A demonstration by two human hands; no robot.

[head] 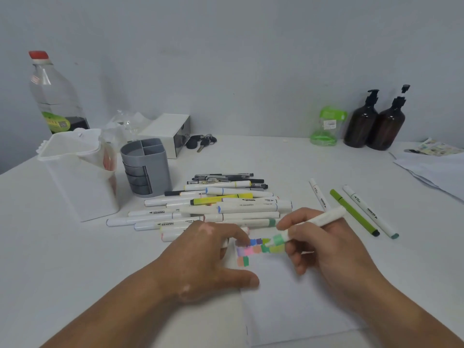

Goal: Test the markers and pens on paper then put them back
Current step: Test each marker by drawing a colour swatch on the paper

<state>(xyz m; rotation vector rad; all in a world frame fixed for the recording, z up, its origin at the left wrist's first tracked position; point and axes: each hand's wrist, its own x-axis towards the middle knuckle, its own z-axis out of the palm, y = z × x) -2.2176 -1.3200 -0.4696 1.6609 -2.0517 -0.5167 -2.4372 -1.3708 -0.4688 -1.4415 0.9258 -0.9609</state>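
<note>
A white sheet of paper (288, 302) lies in front of me with a patch of coloured test swatches (258, 248) near its top left. My right hand (324, 242) grips a white marker (324, 218), its green tip down on the swatches. My left hand (213, 249) presses flat on the paper's left edge, fingers spread. A pile of white markers and dark pens (216, 204) lies just beyond my hands. A grey divided pen holder (147, 167) stands behind the pile, nothing visible inside it.
Three markers (354, 209) lie apart on the right. A white lidded container (80, 172) and a clear bottle (54, 96) stand at the left. A white box (165, 133), keys (200, 141), a green bottle (326, 126), two brown pump bottles (374, 121) and loose papers (434, 167) line the back.
</note>
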